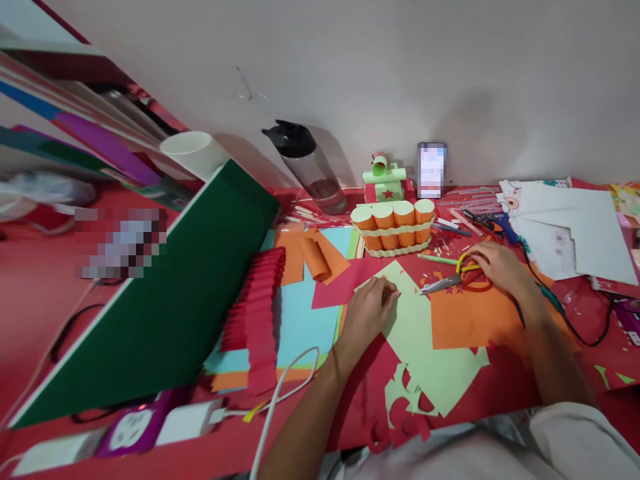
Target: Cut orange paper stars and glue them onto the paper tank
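My right hand (pixel 493 265) has its fingers at the yellow and red handles of a pair of scissors (pixel 443 285). The blades point left, low over the papers. Over a pale green sheet (pixel 415 320), my left hand (pixel 369 308) is closed, thumb and fingertips together. Anything in that pinch is too small to name. An orange sheet (pixel 465 323) lies under the scissors, with small red cut pieces near the blades. Close to my body is a pale green scrap (pixel 403 393) with rounded cut-outs.
Behind my hands stand orange paper rolls (pixel 394 230) banded together, a small green paper model (pixel 387 183), a phone (pixel 431 170) and a bottle (pixel 317 173). A green board (pixel 165 300) leans at left, beside pleated red paper (pixel 257 313). A white cable (pixel 280 393) crosses near my left forearm.
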A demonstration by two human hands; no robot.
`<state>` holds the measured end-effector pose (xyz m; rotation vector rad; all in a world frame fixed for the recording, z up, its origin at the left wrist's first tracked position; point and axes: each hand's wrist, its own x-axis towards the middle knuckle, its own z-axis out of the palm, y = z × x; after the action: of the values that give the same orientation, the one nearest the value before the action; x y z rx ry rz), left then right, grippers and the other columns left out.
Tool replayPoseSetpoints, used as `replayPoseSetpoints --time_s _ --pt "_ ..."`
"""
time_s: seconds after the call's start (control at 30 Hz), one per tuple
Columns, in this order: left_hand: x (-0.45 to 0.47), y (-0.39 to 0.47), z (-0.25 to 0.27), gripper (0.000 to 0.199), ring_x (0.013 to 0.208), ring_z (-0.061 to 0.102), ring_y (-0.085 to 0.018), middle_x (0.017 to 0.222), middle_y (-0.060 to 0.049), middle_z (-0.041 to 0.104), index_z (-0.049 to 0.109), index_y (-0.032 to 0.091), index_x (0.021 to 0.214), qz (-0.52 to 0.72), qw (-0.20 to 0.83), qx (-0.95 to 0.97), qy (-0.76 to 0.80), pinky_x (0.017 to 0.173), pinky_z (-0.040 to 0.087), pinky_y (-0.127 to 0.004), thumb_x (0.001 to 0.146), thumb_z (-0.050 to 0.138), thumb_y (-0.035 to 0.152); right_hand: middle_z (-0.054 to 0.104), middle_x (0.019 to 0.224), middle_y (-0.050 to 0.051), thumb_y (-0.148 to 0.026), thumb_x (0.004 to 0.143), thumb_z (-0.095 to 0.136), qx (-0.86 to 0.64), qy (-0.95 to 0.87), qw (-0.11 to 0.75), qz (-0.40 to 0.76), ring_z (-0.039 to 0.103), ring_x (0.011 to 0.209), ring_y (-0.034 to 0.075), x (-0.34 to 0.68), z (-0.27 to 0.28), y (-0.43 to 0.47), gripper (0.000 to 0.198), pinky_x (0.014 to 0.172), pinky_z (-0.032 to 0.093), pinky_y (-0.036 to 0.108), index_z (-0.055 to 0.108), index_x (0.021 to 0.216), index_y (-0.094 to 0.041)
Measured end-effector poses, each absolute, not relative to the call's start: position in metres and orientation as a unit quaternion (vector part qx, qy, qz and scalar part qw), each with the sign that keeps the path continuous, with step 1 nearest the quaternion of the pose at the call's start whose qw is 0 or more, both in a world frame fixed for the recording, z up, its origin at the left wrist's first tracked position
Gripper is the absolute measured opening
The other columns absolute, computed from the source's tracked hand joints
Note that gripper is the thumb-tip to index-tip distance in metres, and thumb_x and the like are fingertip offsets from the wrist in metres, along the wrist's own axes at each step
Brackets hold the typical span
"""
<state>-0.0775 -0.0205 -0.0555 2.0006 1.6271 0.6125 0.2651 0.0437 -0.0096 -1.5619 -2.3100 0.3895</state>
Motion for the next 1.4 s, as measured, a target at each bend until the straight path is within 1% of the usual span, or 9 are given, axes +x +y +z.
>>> replayPoseSetpoints --time_s 0.1,0.23,0.43,0.53,0.67,1.0,1.13,1.27,1.4 --pt "-0.078 -0.020 -0.056 0.010 0.093 0.071 -0.026 0.099 -0.006 0.075 0.064 0.023 0.095 0.235 0.256 0.723 0.597 0.079 0.053 -0.037 0.099 0.062 0.031 0.079 0.108 0.010 -0.019 0.101 0.054 -0.559 -0.792 0.214 0.116 0.073 0.104 0.029 0.264 -0.016 0.036 0.021 0.092 0.056 0.042 0.075 0.103 -0.022" --pt "-0.083 -0.021 -0.057 0.014 0.094 0.072 -0.025 0.103 -0.007 0.075 0.065 0.022 0.104 0.248 0.289 0.701 0.603 0.080 0.056 -0.037 0.097 0.065 0.034 0.077 0.107 0.010 -0.020 0.102 0.054 -0.546 -0.795 0.241 0.105 0.072 0.105 0.029 0.257 -0.020 0.025 0.021 0.093 0.056 0.043 0.075 0.103 -0.023" --pt "-0.088 -0.023 -0.054 0.018 0.089 0.071 -0.023 0.102 -0.008 0.074 0.068 0.021 0.100 0.238 0.304 0.709 0.590 0.081 0.058 -0.037 0.100 0.061 0.037 0.071 0.116 0.012 -0.030 0.105 0.060 -0.492 -0.843 0.165 0.142 0.065 0.114 0.031 0.245 -0.015 0.014 0.020 0.099 0.056 0.047 0.073 0.118 -0.024" --pt "-0.086 -0.024 -0.053 0.022 0.087 0.071 -0.023 0.102 -0.008 0.075 0.066 0.020 0.103 0.243 0.282 0.708 0.600 0.080 0.058 -0.037 0.100 0.063 0.042 0.069 0.117 0.012 -0.032 0.103 0.065 -0.487 -0.852 0.138 0.134 0.062 0.117 0.033 0.244 -0.015 0.014 0.026 0.103 0.054 0.050 0.073 0.127 -0.025" --pt "-0.082 -0.024 -0.053 0.019 0.090 0.071 -0.025 0.098 -0.007 0.074 0.066 0.021 0.097 0.233 0.252 0.728 0.594 0.079 0.056 -0.038 0.101 0.061 0.039 0.071 0.118 0.013 -0.032 0.100 0.070 -0.485 -0.859 0.105 0.125 0.060 0.116 0.034 0.245 -0.018 0.016 0.036 0.104 0.052 0.052 0.072 0.136 -0.026" --pt "-0.085 -0.026 -0.054 0.014 0.079 0.066 -0.022 0.087 -0.003 0.071 0.058 0.023 0.093 0.233 0.285 0.733 0.572 0.071 0.052 -0.035 0.101 0.058 0.034 0.072 0.115 0.015 -0.037 0.103 0.063 -0.507 -0.851 0.103 0.089 0.058 0.112 0.035 0.242 -0.021 0.017 0.032 0.098 0.044 0.050 0.071 0.130 -0.021" --pt "-0.088 -0.026 -0.056 0.010 0.078 0.066 -0.020 0.092 -0.003 0.071 0.060 0.023 0.098 0.258 0.271 0.722 0.582 0.072 0.053 -0.034 0.101 0.054 0.030 0.071 0.113 0.014 -0.036 0.101 0.065 -0.524 -0.834 0.152 0.083 0.060 0.110 0.034 0.254 -0.011 0.016 0.031 0.100 0.043 0.049 0.069 0.127 -0.021" --pt "-0.089 -0.026 -0.057 0.014 0.082 0.068 -0.019 0.104 -0.006 0.069 0.065 0.022 0.106 0.266 0.233 0.716 0.602 0.071 0.054 -0.033 0.103 0.052 0.028 0.070 0.113 0.015 -0.036 0.100 0.064 -0.562 -0.802 0.194 0.051 0.061 0.113 0.036 0.277 -0.002 0.017 0.032 0.103 0.044 0.050 0.067 0.128 -0.021" --pt "-0.087 -0.027 -0.054 0.019 0.084 0.070 -0.018 0.114 -0.009 0.067 0.067 0.023 0.115 0.272 0.201 0.731 0.593 0.072 0.058 -0.031 0.105 0.052 0.030 0.070 0.111 0.018 -0.036 0.101 0.059 -0.618 -0.770 0.157 0.007 0.061 0.110 0.039 0.303 -0.002 0.018 0.031 0.100 0.044 0.053 0.069 0.124 -0.017"
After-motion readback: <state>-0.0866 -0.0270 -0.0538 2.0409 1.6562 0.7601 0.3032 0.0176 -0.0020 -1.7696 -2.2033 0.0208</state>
